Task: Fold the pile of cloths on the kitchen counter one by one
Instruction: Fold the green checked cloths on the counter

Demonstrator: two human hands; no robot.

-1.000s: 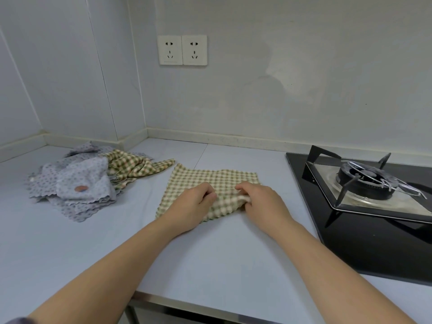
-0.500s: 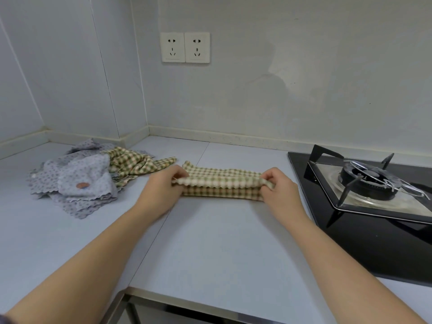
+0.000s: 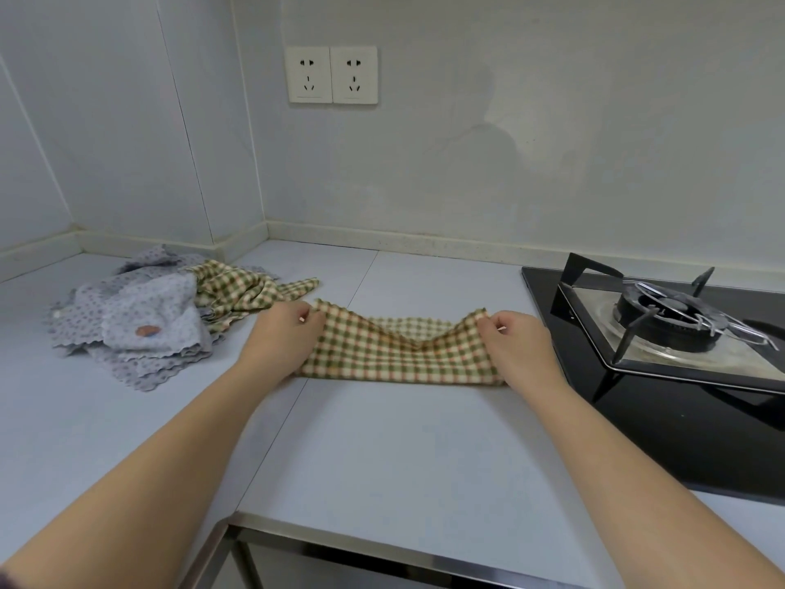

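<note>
A green and cream checked cloth [image 3: 395, 350] lies folded in half as a wide band on the grey counter [image 3: 382, 452]. My left hand [image 3: 282, 337] pinches its far left corner and my right hand [image 3: 516, 346] pinches its far right corner, both lifted slightly so the far edge sags between them. To the left sits the pile of cloths [image 3: 140, 320]: grey dotted ones with scalloped edges, one with a small brown patch, and a second crumpled checked cloth [image 3: 242, 295] on its right side.
A black gas hob [image 3: 688, 414] with a metal burner grate [image 3: 671, 325] fills the right side, close to my right hand. Two wall sockets [image 3: 333, 74] sit above the counter. The counter's metal front edge [image 3: 382, 550] runs along the bottom.
From the cloth's near edge my hands carried it over to the far edge, folding the cloth in half, then spread apart to its two far corners.
</note>
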